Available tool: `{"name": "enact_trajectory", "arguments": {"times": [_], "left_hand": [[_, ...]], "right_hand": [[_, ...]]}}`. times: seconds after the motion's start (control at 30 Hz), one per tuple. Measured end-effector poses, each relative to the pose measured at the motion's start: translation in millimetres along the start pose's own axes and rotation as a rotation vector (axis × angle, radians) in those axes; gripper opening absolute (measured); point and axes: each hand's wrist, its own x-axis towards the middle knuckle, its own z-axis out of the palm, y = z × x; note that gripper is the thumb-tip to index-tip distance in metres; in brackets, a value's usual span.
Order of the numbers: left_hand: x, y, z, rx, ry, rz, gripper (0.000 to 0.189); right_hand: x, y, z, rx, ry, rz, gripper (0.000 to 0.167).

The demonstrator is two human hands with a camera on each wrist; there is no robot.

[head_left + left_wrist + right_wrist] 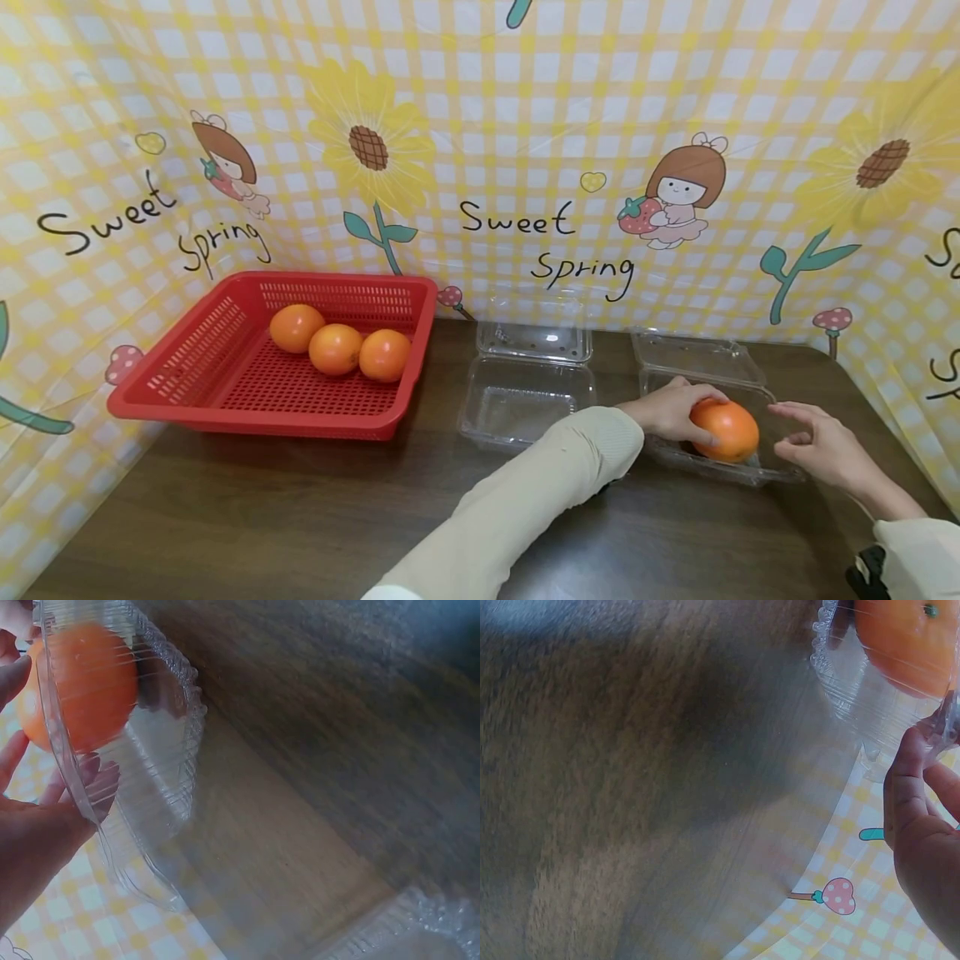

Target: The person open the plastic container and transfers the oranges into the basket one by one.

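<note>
My left hand (671,411) reaches into the right-hand clear plastic clamshell box (731,475) and holds an orange (726,432) there, thumb in front and fingers behind it. The left wrist view shows this orange (94,686) through the ribbed plastic wall, with fingertips against its side. My right hand (825,446) is at the box's right side, its fingers extended and the thumb apart from them. In the right wrist view, the fingers of the right hand (922,817) are right at the box's rim, beside the orange (907,645).
A red plastic basket (270,423) at the left holds three oranges (334,348). Between basket and hands stands a second clear clamshell box (517,400) with its lid raised. A yellow checked cloth (510,125) hangs behind the dark wooden table (300,508).
</note>
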Motion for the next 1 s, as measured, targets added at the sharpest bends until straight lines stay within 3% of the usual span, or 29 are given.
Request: {"name": "enact_trajectory", "arguments": {"times": [0.23, 0.5, 1.0], "left_hand": [[1.7, 0.4, 4.7, 0.03, 0.046, 0.035, 0.053], [2.1, 1.8, 8.8, 0.045, 0.1, 0.026, 0.057], [-2.6, 7.1, 12.4, 0.059, 0.169, -0.066, 0.06]], "right_hand": [[-0.5, 0, 0, -0.003, -0.013, 0.014, 0.049], [0.5, 0, -2, -0.015, -0.029, 0.028, 0.049], [-0.3, -1, -1, 0.003, -0.026, 0.026, 0.05]]}}
